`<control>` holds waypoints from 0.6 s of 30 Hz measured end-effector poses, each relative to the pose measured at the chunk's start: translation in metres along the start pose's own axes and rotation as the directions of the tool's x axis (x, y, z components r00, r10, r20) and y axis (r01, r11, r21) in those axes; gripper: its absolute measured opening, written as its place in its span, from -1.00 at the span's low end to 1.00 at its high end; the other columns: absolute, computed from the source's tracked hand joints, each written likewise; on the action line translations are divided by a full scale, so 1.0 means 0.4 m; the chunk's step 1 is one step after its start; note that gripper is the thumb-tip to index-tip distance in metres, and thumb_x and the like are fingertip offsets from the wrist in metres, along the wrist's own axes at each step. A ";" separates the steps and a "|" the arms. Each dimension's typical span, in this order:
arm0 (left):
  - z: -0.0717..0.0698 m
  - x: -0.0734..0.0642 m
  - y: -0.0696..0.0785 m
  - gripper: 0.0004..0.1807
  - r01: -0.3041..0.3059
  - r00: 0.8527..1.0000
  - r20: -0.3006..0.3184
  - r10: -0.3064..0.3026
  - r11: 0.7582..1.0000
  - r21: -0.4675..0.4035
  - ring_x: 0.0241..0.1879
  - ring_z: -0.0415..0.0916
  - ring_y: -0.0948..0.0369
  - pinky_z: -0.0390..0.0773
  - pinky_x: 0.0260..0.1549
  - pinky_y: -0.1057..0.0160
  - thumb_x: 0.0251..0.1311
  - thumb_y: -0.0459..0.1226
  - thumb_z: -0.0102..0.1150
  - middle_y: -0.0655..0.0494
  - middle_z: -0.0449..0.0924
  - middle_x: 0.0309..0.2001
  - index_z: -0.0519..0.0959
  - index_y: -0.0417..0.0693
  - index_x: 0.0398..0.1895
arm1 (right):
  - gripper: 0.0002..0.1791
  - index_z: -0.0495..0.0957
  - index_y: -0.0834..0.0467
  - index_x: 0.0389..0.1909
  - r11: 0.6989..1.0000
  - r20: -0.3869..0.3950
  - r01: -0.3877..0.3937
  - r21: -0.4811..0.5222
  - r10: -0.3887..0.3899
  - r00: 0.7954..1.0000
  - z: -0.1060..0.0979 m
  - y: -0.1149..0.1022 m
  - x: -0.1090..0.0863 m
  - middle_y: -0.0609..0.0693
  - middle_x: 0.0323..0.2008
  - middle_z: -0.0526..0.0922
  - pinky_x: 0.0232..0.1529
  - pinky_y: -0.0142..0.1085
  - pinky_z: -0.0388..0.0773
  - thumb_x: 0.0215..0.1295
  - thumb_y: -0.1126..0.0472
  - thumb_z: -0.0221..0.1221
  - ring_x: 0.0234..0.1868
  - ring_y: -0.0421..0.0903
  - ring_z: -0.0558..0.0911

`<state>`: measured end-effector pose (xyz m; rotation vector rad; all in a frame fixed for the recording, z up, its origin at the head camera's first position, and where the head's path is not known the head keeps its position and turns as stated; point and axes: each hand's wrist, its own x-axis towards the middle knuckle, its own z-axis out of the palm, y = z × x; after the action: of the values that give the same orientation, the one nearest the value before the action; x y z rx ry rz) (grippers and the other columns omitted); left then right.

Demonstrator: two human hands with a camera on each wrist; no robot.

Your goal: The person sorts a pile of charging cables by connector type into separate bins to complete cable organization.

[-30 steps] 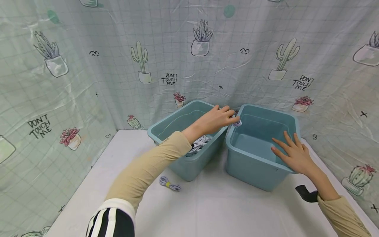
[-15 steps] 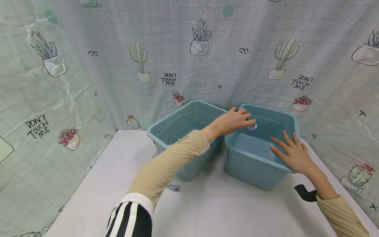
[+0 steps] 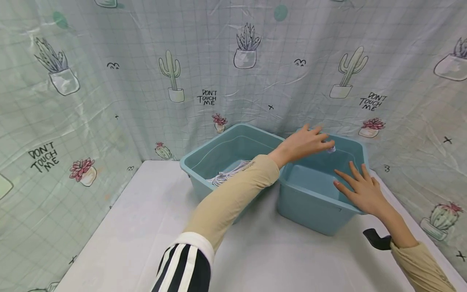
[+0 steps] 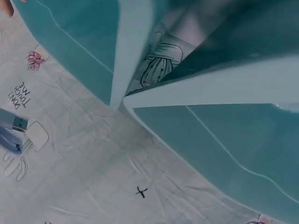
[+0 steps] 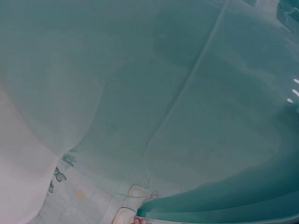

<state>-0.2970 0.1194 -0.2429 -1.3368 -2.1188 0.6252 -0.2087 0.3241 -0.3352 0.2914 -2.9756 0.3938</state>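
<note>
Over the right blue plastic bin (image 3: 306,211), my left hand (image 3: 304,144) pinches a small bundled USB cable (image 3: 331,149), mostly hidden behind the fingers. In the left wrist view the metal USB plug (image 4: 19,123) of this cable shows at the left edge. My right hand (image 3: 365,190) has its fingers spread and rests at the right bin's near right rim. To the left, the other blue bin (image 3: 198,176) holds a pile of white cables (image 3: 224,175), partly covered by the left sleeve. The right wrist view shows mostly smooth blue bin wall (image 5: 163,102).
Both bins stand close together on a white table (image 3: 146,227), their rims nearly meeting at the back. A curtain (image 3: 219,52) printed with cacti hangs behind them and along the sides. A black strap (image 3: 377,239) sticks out from the right wrist.
My left hand has moved right with the USB cable, from between the bins to over the right bin. The left arm now hides the bundled cable on the table. The right hand stayed still.
</note>
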 end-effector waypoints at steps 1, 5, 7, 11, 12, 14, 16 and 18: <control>-0.002 0.008 -0.002 -0.52 0.022 0.999 -0.023 -0.022 1.000 0.004 0.22 0.21 0.15 0.38 0.08 0.17 0.32 -0.30 -0.24 0.19 0.27 0.20 0.12 0.24 0.28 | -0.31 0.14 0.22 0.28 1.000 -0.001 0.000 0.002 0.000 1.000 0.000 0.000 0.000 0.42 0.33 -0.25 -0.04 0.46 -0.21 0.30 -0.18 -0.22 0.28 0.46 -0.40; -0.006 0.026 -0.009 -0.49 0.080 0.994 -0.082 -0.076 0.996 0.042 0.24 0.20 0.14 0.37 0.09 0.17 0.33 -0.29 -0.26 0.18 0.24 0.24 0.06 0.25 0.32 | -0.31 0.14 0.22 0.28 1.000 -0.003 0.005 0.006 -0.005 1.000 0.001 0.000 0.000 0.41 0.33 -0.25 -0.04 0.46 -0.22 0.30 -0.19 -0.22 0.28 0.45 -0.40; -0.004 0.025 -0.009 -0.51 0.069 0.995 -0.071 -0.064 0.996 0.060 0.25 0.20 0.13 0.37 0.09 0.17 0.33 -0.30 -0.27 0.16 0.23 0.25 0.08 0.25 0.31 | -0.31 0.13 0.22 0.28 1.000 -0.003 0.007 0.004 -0.007 1.000 0.001 0.000 0.000 0.41 0.33 -0.26 -0.04 0.46 -0.21 0.30 -0.18 -0.22 0.28 0.45 -0.39; 0.002 0.017 -0.006 -0.55 0.030 0.999 -0.041 -0.026 0.996 0.079 0.25 0.20 0.12 0.38 0.08 0.16 0.33 -0.31 -0.27 0.15 0.24 0.24 0.14 0.23 0.26 | -0.31 0.13 0.22 0.28 1.000 -0.002 0.006 -0.002 -0.006 1.000 0.002 0.002 0.000 0.41 0.33 -0.27 -0.05 0.47 -0.20 0.30 -0.18 -0.22 0.27 0.47 -0.38; 0.003 0.015 -0.005 -0.56 0.025 0.999 -0.041 -0.022 0.997 0.077 0.24 0.21 0.12 0.38 0.07 0.16 0.32 -0.31 -0.26 0.15 0.24 0.23 0.15 0.23 0.24 | -0.31 0.13 0.22 0.28 1.000 -0.004 0.005 -0.003 -0.005 1.000 0.003 0.002 0.000 0.41 0.33 -0.27 -0.05 0.47 -0.20 0.30 -0.18 -0.22 0.27 0.47 -0.38; 0.003 0.013 -0.004 -0.57 0.017 0.999 -0.042 -0.014 0.997 0.073 0.22 0.22 0.13 0.39 0.06 0.17 0.32 -0.31 -0.26 0.16 0.26 0.21 0.17 0.23 0.23 | -0.31 0.14 0.23 0.27 1.000 -0.007 0.004 -0.002 -0.004 1.000 0.004 0.003 0.001 0.41 0.33 -0.26 -0.06 0.47 -0.21 0.30 -0.18 -0.22 0.27 0.47 -0.38; 0.002 0.011 -0.005 -0.57 0.008 0.999 -0.041 -0.005 0.997 0.072 0.22 0.22 0.13 0.39 0.05 0.17 0.32 -0.32 -0.27 0.16 0.27 0.21 0.17 0.22 0.22 | -0.31 0.14 0.23 0.27 1.000 -0.008 0.002 -0.004 -0.002 1.000 0.004 0.004 0.002 0.41 0.33 -0.26 -0.06 0.47 -0.20 0.30 -0.17 -0.22 0.27 0.47 -0.38; -0.001 0.007 -0.006 -0.57 -0.004 0.999 -0.033 0.006 0.998 0.067 0.22 0.21 0.13 0.38 0.06 0.16 0.32 -0.32 -0.27 0.15 0.26 0.21 0.17 0.22 0.23 | -0.31 0.14 0.23 0.27 1.000 -0.010 0.002 -0.006 -0.002 1.000 0.005 0.005 0.002 0.41 0.33 -0.26 -0.05 0.47 -0.20 0.30 -0.17 -0.22 0.27 0.47 -0.38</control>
<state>-0.2993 0.1210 -0.2403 -1.3079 -2.0510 0.6653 -0.2101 0.3252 -0.3374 0.2909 -2.9665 0.3843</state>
